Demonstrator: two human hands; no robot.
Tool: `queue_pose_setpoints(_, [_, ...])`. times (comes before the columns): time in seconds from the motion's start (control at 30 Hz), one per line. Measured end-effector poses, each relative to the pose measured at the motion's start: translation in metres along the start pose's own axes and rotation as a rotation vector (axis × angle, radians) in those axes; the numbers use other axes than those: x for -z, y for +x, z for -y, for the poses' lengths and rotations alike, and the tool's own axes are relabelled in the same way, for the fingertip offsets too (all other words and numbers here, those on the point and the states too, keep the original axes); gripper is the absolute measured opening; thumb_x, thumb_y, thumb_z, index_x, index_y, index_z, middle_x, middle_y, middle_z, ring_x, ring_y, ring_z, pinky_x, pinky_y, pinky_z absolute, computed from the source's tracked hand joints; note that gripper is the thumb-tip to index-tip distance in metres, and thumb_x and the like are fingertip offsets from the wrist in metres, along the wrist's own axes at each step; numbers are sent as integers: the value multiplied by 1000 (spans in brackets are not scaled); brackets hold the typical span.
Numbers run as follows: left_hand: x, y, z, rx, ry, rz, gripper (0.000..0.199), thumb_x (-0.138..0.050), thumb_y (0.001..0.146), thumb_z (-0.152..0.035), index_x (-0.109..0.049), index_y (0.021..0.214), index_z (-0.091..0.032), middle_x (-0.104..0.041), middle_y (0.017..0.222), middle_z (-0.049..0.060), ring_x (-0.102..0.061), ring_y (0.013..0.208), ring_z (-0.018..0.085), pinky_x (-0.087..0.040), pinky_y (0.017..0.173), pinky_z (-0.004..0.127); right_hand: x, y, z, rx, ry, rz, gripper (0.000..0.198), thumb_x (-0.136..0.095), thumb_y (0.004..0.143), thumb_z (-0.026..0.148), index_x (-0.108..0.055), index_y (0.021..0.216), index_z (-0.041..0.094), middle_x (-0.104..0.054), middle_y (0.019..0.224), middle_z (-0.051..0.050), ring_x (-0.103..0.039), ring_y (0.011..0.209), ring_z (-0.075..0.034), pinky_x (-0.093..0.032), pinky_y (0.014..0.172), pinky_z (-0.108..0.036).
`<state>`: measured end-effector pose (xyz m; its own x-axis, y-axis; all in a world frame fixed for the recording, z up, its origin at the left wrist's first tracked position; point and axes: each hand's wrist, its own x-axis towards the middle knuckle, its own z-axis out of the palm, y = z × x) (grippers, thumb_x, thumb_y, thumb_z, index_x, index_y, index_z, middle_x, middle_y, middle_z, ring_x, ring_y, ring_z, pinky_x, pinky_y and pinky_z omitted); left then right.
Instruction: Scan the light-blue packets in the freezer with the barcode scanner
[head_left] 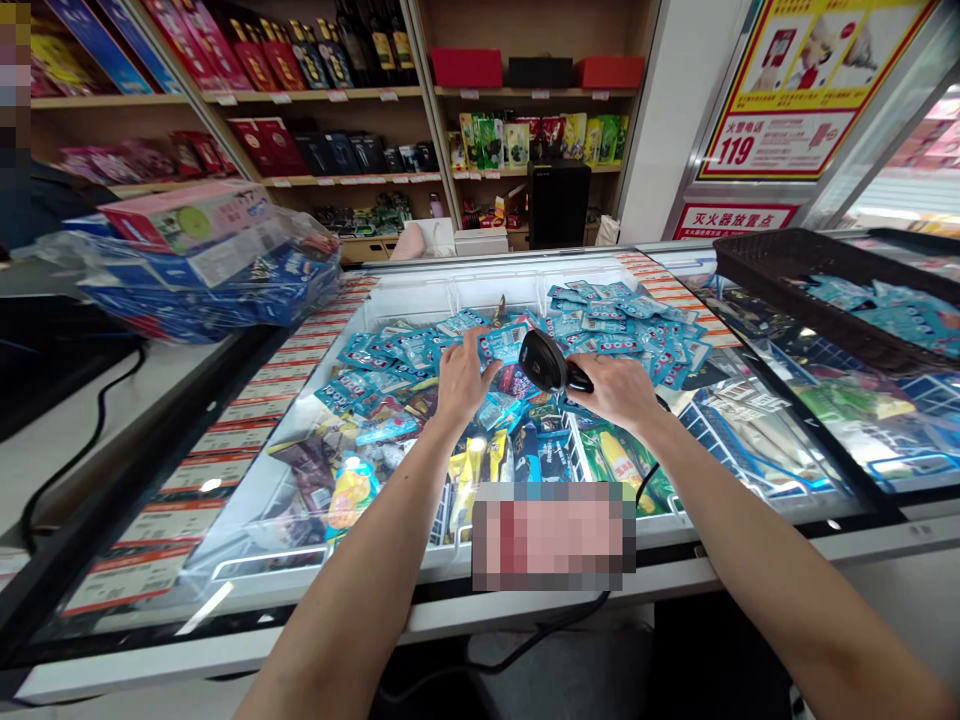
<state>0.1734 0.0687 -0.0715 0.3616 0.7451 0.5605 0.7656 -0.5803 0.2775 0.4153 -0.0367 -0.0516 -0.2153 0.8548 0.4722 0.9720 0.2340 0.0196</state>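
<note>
Fingers (480, 352) of left hand (459, 380): pinching the lower edge of a blue packet (501, 345), thumb under, remaining digits curled over the pile; packet held just clear of the heap, tilted face-up toward the scanner. Right hand (619, 390): closed around the grip of a black scanner (546, 364), its fingers wrapped tight, head of the device pointing left and slightly down. Relation: packet lies directly left of the scanner head, very near it, whether touching cannot be told; packet's long axis runs roughly left-right, in line with the scanner's nose; scanner's own long axis runs from the right palm leftward to the packet. Left hand is the nearer to the packet, holding it; right hand is a little apart from it, behind the scanner. Pose: both forearms bare, reaching forward and inward from the lower corners, converging over the middle of the freezer (450, 290); wrists fairly straight, left palm turned down, right palm turned inward. Location: packet hovers above the centre of the open freezer, over a heap of like blue packets (622, 325); mixed wrapped ices (480, 460) lie nearer the front rim. Cable (645, 480) trails from the scanner down over the front edge. Adjacent: black basket (795, 280) with more packets at right; wrapped boxes (202, 260) on tabletop (112, 400) at left; shelves (337, 95) behind
</note>
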Motion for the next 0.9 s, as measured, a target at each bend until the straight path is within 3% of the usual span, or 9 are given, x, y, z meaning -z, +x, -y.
queue_pose_setpoints(0.37, [0,-1,0,-21,3,-3,49,-50,89,-39,-34,132,-21,-61,79,2,-63,86,24,-38,96,45,0,0,0,-14,-8,12,40,-52,86,48,-59,117,24,-71,95,-5,-63,76,-19,-35,60,-28])
queue_pose_setpoints(0.53, [1,-1,-4,53,85,-43,51,-49,89,-43,-38,131,-18,-59,116,14,-54,114,30,-34,103,47,0,0,-1,-43,-7,-1,38,-51,86,46,-58,118,25,-71,96,-4,-63,78,-19,-35,61,-28])
queue_pose_setpoints(0.7, [8,-4,-10,189,212,-157,55,-49,88,-39,-37,137,-18,-39,144,17,-30,138,33,-12,115,55,2,1,-4,-96,-31,-13,36,-52,85,45,-60,115,25,-71,91,-3,-63,77,-18,-33,59,-27])
queue_pose_setpoints(0.8, [11,-5,-13,110,209,-125,46,-43,91,-35,-42,136,-25,-38,147,10,-25,141,30,-9,116,56,4,1,-6,-154,-42,-21,37,-51,86,47,-60,114,26,-71,90,-3,-63,76,-19,-31,58,-27])
queue_pose_setpoints(0.9, [9,-4,-12,-58,183,5,36,-39,93,-34,-56,125,-29,-53,136,4,-36,136,25,-11,117,53,6,2,-8,-205,-55,-19,39,-51,86,51,-60,114,26,-70,89,-4,-62,75,-19,-31,60,-28])
